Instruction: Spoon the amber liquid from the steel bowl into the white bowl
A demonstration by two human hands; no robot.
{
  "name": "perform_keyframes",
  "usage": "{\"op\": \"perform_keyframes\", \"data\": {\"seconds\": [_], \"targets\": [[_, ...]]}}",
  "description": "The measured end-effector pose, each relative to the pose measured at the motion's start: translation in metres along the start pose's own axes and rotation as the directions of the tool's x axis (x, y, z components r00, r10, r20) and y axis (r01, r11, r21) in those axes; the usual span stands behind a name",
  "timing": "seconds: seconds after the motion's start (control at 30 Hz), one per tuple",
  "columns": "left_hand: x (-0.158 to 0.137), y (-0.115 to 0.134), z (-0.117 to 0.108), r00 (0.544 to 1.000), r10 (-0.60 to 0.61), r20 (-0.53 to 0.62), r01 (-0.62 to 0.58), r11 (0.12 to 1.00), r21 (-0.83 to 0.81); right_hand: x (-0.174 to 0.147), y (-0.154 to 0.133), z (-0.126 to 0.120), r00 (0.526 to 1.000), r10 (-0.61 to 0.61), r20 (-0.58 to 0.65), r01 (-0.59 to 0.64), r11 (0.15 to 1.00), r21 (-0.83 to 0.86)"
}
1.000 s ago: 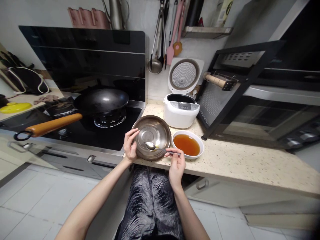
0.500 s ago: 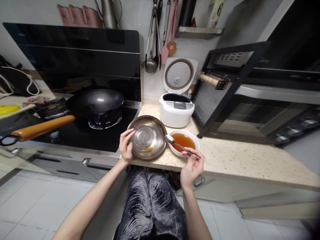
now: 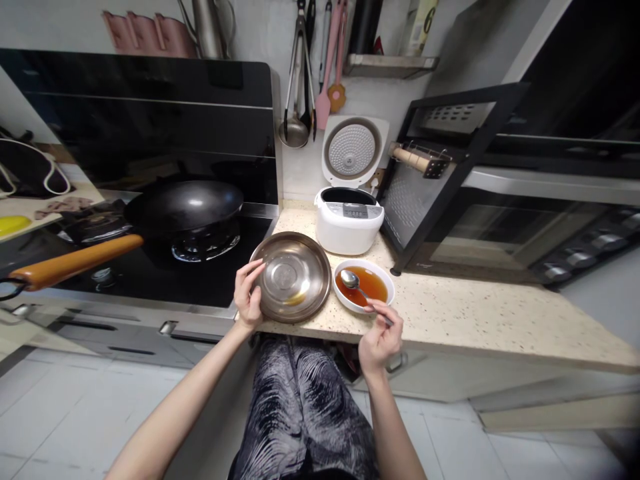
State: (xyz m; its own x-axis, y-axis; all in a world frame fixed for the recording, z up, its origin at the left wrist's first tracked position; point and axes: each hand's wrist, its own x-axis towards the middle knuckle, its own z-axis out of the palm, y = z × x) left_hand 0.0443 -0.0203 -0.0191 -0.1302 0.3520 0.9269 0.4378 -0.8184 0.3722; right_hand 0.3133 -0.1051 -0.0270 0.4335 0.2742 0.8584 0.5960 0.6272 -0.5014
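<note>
In my right hand [image 3: 381,341] is a metal spoon [image 3: 350,279], its bowl over a white bowl [image 3: 391,293] of clear orange-brown liquid [image 3: 371,281]. I cannot tell whether the spoon touches the liquid. To the left of that bowl, a shallow stainless steel plate [image 3: 313,277] rests on the counter, with a small yellowish patch on its lower inside. My left hand [image 3: 248,293] is at the plate's left rim, fingers curved over the edge and thumb beside it.
A white rice cooker [image 3: 349,230] stands behind the bowl, lid raised. To the left, a black wok [image 3: 187,203] sits on the stove, its wooden handle [image 3: 80,262] pointing toward the front left. A black rack [image 3: 415,220] and an oven [image 3: 500,227] flank the speckled counter [image 3: 475,320].
The spoon has moved from above the white bowl's left rim to over the liquid, its bowl shifting slightly right and down. My left hand stays at the plate's rim. The view has shifted slightly.
</note>
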Motion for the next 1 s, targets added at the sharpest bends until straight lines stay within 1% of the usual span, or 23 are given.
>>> {"op": "perform_keyframes", "data": {"seconds": [0.07, 0.13, 0.17, 0.23, 0.4, 0.53, 0.6, 0.67, 0.73, 0.8, 0.87, 0.9, 1.0], "targets": [[-0.001, -0.001, 0.0, 1.0, -0.007, 0.004, 0.007, 1.0, 0.008, 0.0, 0.004, -0.002, 0.983, -0.173, 0.063, 0.175, 0.984, -0.034], [-0.001, -0.002, 0.0, 1.0, -0.019, 0.008, 0.018, 0.999, 0.029, 0.001, 0.007, -0.004, 0.938, -0.321, 0.129, 0.329, 0.943, -0.046], [-0.001, -0.002, 0.0, 1.0, -0.024, 0.008, 0.024, 0.999, 0.041, 0.0, 0.009, -0.005, 0.917, -0.367, 0.158, 0.378, 0.924, -0.049], [-0.001, -0.002, 0.0, 1.0, -0.028, 0.007, 0.028, 0.998, 0.054, -0.002, 0.013, -0.008, 0.896, -0.393, 0.208, 0.411, 0.91, -0.055], [0.0, 0.0, 0.0, 1.0, -0.006, 0.007, 0.006, 1.0, 0.009, -0.009, 0.022, -0.014, 0.925, -0.306, 0.225, 0.326, 0.944, -0.056], [0.0, 0.0, 0.0, 1.0, -0.007, 0.009, 0.007, 1.0, 0.001, -0.006, 0.021, -0.015, 0.927, -0.301, 0.222, 0.32, 0.946, -0.053], [0.0, 0.001, 0.0, 1.0, -0.015, 0.009, 0.015, 1.0, 0.0, -0.002, 0.016, -0.013, 0.937, -0.295, 0.187, 0.31, 0.949, -0.051], [0.0, 0.001, 0.001, 1.0, -0.02, 0.012, 0.02, 1.0, -0.011, 0.002, 0.009, -0.01, 0.956, -0.264, 0.128, 0.27, 0.962, -0.037], [0.0, 0.002, 0.001, 1.0, -0.02, 0.017, 0.02, 1.0, -0.021, 0.003, 0.0, -0.006, 0.976, -0.205, 0.069, 0.206, 0.979, -0.001], [0.0, 0.003, 0.001, 1.0, -0.018, 0.021, 0.018, 0.999, -0.026, 0.001, -0.01, -0.001, 0.989, -0.14, 0.037, 0.138, 0.989, 0.049], [0.0, 0.002, 0.001, 1.0, -0.012, 0.019, 0.013, 1.0, -0.026, -0.002, -0.018, 0.005, 0.995, -0.073, 0.069, 0.066, 0.992, 0.103], [0.0, 0.002, 0.001, 1.0, -0.009, 0.018, 0.01, 1.0, -0.023, -0.005, -0.021, 0.008, 0.993, -0.04, 0.107, 0.026, 0.992, 0.127], [-0.001, 0.001, 0.001, 1.0, -0.007, 0.018, 0.008, 1.0, -0.001, -0.011, -0.026, 0.017, 0.973, 0.04, 0.227, -0.074, 0.986, 0.147]]}}
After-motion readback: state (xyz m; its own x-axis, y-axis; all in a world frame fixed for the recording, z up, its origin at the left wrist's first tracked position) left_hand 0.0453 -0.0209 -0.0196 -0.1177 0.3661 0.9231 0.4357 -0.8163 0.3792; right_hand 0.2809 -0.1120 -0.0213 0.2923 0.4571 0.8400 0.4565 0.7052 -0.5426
